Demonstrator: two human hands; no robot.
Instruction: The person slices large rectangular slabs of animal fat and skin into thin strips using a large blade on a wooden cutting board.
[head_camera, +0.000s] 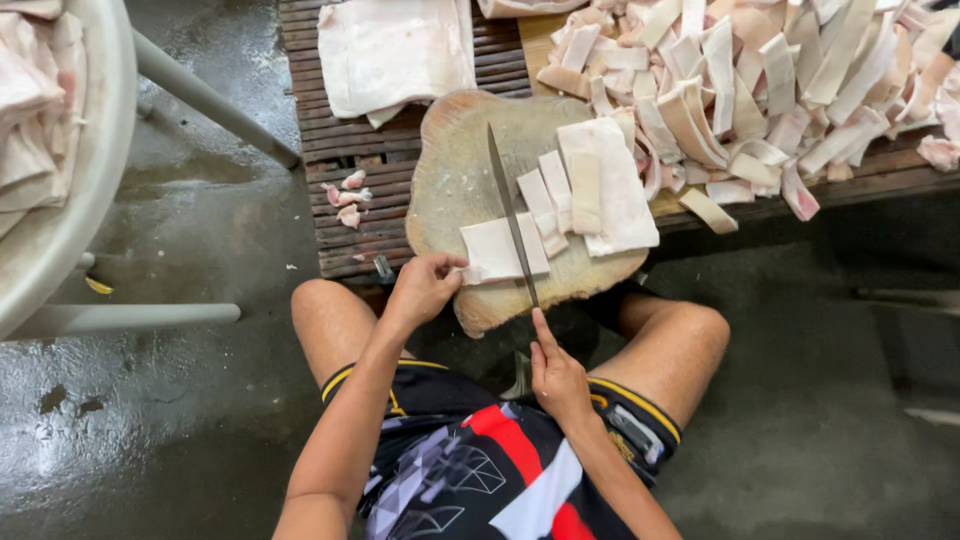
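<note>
The right hand (556, 378) grips the handle of a long knife (510, 212), forefinger stretched along its spine, the blade lying across a pale slab of pork skin (492, 250). The left hand (424, 287) is closed on the near left edge of that slab, pinning it to the worn round chopping block (455, 170). Cut strips (545, 200) lie just right of the blade beside a wider piece (615, 190). The block sits on a low slatted wooden desk (345, 150), with a heap of strips (760, 80) behind.
</note>
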